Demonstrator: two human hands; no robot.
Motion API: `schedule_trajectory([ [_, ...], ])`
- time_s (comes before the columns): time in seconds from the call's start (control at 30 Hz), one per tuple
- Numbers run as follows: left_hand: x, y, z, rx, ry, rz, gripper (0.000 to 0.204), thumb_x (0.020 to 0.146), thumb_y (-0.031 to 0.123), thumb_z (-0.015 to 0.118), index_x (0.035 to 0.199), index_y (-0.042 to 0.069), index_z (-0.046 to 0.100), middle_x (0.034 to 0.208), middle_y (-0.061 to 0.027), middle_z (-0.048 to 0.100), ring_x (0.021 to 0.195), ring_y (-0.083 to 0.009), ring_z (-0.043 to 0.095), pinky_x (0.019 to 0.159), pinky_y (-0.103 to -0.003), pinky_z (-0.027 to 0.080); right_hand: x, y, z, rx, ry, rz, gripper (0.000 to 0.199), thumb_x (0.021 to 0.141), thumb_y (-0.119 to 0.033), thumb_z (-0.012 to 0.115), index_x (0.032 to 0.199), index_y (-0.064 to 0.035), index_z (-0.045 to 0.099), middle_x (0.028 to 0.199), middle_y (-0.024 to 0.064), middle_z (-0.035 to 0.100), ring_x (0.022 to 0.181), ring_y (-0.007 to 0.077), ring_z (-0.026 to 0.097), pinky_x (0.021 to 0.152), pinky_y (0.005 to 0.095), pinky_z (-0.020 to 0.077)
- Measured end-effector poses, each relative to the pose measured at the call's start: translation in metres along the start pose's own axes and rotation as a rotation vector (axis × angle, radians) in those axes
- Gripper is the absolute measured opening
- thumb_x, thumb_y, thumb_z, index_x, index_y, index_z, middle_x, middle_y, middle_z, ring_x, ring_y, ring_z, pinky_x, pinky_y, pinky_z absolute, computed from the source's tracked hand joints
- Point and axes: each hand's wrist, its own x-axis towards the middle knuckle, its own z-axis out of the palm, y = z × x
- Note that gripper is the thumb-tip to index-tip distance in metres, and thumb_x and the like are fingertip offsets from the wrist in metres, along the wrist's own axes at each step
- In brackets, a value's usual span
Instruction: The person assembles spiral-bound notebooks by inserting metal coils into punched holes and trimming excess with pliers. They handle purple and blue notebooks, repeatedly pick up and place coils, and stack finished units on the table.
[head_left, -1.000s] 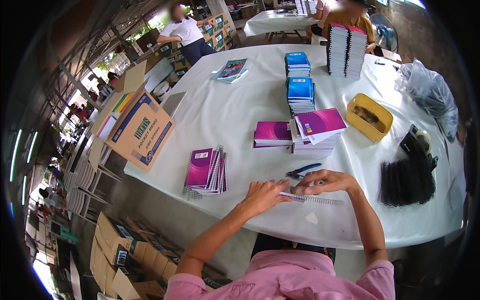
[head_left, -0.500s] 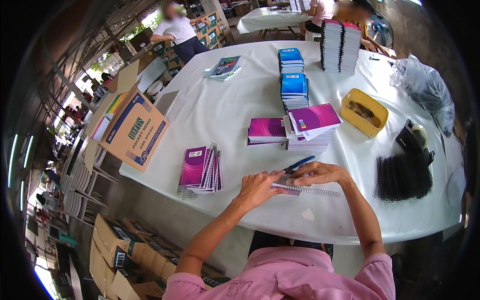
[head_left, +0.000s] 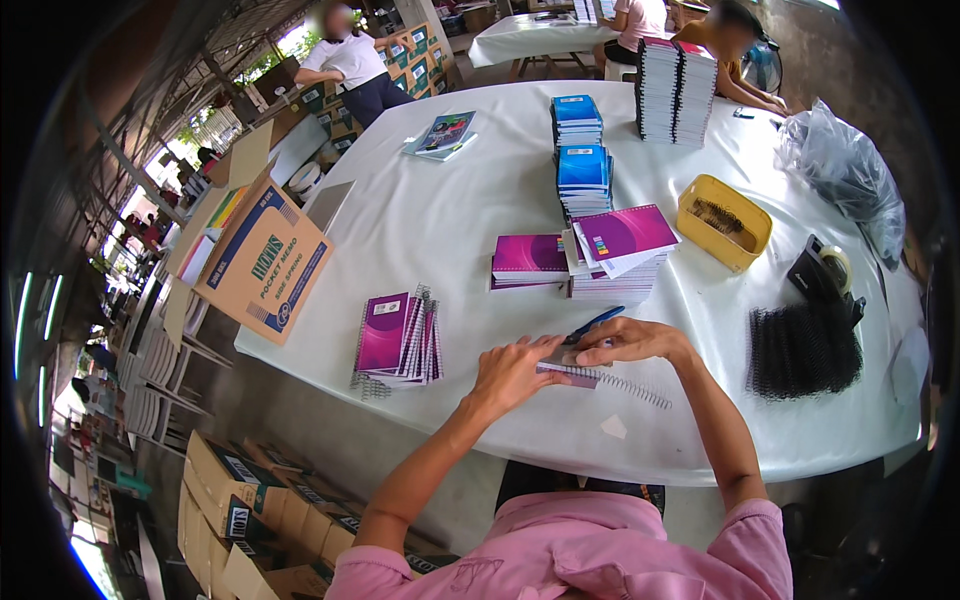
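In front of me on the white-covered table, a small notebook (head_left: 572, 378) lies with its punched edge toward me. My left hand (head_left: 515, 372) is closed on its left side. From that edge a wire spiral coil (head_left: 640, 391) runs out to the right, its loose end over the cloth. Bent over the coil and the notebook's right part is my right hand (head_left: 632, 341), its fingers pinched together around the coil; the fingertips are partly hidden. Just beyond the fingers are blue-handled pliers (head_left: 600, 320), partly covered by the right hand.
Purple spiral notebooks (head_left: 385, 335) lie left; purple stacks (head_left: 615, 285) and blue stacks (head_left: 585, 168) stand ahead. To the right are a yellow tub (head_left: 745, 260) of coils, black coils (head_left: 805, 350) and a plastic bag (head_left: 850, 180). An open carton (head_left: 265, 265) stands at the left edge.
My right hand has shifted slightly left at the notebook's edge. The coil's free end has swung a little toward me and left. My left hand keeps its hold.
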Motion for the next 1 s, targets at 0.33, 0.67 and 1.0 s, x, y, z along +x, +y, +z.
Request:
schedule_trajectory([
  [0.33, 0.002, -0.014, 0.009, -0.082, 0.036, 0.035, 0.081, 0.070, 0.045, 0.076, 0.141, 0.022, 0.044, 0.144, -0.0044, 0.047, 0.124, -0.0401, 0.049, 0.092, -0.050, 0.051, 0.003, 0.009, 0.001, 0.032, 0.084, -0.037, 0.072, 0.083, -0.062, 0.061, 0.119, 0.0007, 0.064, 0.110, 0.0200, 0.066, 0.106, 0.0309, 0.060, 0.092, 0.0371, 0.0453],
  [0.67, -0.009, -0.024, 0.044, -0.819, 0.319, -0.084, 0.118, 0.064, 0.014, 0.087, 0.153, 0.017, 0.010, 0.141, -0.0172, 0.049, 0.124, -0.0221, 0.052, 0.093, -0.032, 0.049, 0.002, 0.017, 0.003, 0.103, 0.145, -0.057, 0.070, 0.083, -0.059, 0.063, 0.117, 0.0014, 0.065, 0.109, 0.0186, 0.066, 0.109, 0.0288, 0.058, 0.097, 0.0353, 0.0416],
  [1.0, -0.006, -0.033, 0.066, -1.112, 0.372, -0.092, 0.113, 0.067, 0.015, 0.084, 0.153, 0.012, 0.011, 0.134, -0.0163, 0.056, 0.094, -0.0094, 0.059, 0.082, -0.025, 0.052, 0.009, 0.006, 0.000, -0.063, 0.025, 0.039, 0.069, 0.082, -0.059, 0.064, 0.117, -0.0001, 0.067, 0.112, 0.0180, 0.066, 0.107, 0.0293, 0.059, 0.095, 0.0356, 0.0429],
])
